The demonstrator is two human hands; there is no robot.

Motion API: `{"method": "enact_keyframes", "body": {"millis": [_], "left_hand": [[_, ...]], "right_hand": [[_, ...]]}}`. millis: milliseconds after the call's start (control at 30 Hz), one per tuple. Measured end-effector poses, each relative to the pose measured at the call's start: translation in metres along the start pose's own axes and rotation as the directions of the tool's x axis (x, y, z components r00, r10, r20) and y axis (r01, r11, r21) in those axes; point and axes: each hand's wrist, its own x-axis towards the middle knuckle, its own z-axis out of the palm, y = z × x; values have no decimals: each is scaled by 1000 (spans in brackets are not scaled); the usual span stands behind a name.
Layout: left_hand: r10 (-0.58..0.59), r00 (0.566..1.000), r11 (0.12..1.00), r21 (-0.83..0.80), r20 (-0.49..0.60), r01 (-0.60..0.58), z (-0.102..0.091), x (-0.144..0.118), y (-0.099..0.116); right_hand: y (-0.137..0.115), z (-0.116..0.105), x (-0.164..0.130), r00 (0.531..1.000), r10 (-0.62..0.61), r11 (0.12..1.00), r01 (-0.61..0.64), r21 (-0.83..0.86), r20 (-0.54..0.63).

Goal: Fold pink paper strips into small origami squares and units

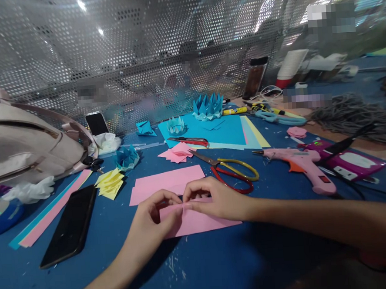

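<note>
A pink sheet of paper [202, 220] is pinched along its upper edge by both of my hands, just above the blue table. My left hand [156, 212] closes thumb and fingers on its left part. Right beside it, my right hand [212, 198] grips the same edge, the fingertips of the two hands nearly touching. Behind them lies another stack of pink paper [165, 183]. Scissors [220, 164] with one yellow and one red handle rest just beyond my right hand. Small folded pink pieces [177, 153] sit past the stack.
A phone [70, 226], paper strips [53, 209] and yellow folded pieces [110, 183] lie on the left, near a bag [25, 137]. Blue folded paper crowns [207, 106] and a cutter [189, 141] are at the back. A pink glue gun [300, 162] with its cord lies right.
</note>
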Motion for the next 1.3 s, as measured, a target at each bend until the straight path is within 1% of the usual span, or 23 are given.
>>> {"method": "enact_keyframes", "body": {"millis": [167, 267, 467, 667, 1133, 1233, 1300], "left_hand": [[23, 998, 995, 93, -54, -18, 1, 1, 5], [40, 996, 992, 120, -78, -31, 1, 1, 5], [62, 995, 992, 112, -79, -53, 2, 2, 0], [43, 997, 995, 91, -66, -37, 3, 1, -2], [-10, 999, 995, 94, -38, 14, 3, 0, 2], [8, 999, 995, 98, -47, -4, 3, 2, 3], [18, 998, 995, 101, -54, -13, 1, 4, 3]], "right_hand": [[-1, 1, 0, 1000, 14, 1000, -14, 27, 0], [-1, 0, -1, 1000, 12, 1000, -12, 21, -11], [1, 0, 0, 1000, 3, 999, -4, 47, 11], [1, 1, 0, 999, 16, 997, -18, 80, 29], [2, 1, 0, 999, 31, 993, -35, 110, 43], [1, 0, 1, 999, 32, 993, -37, 111, 40], [0, 0, 1, 999, 29, 994, -30, 101, 17]]}}
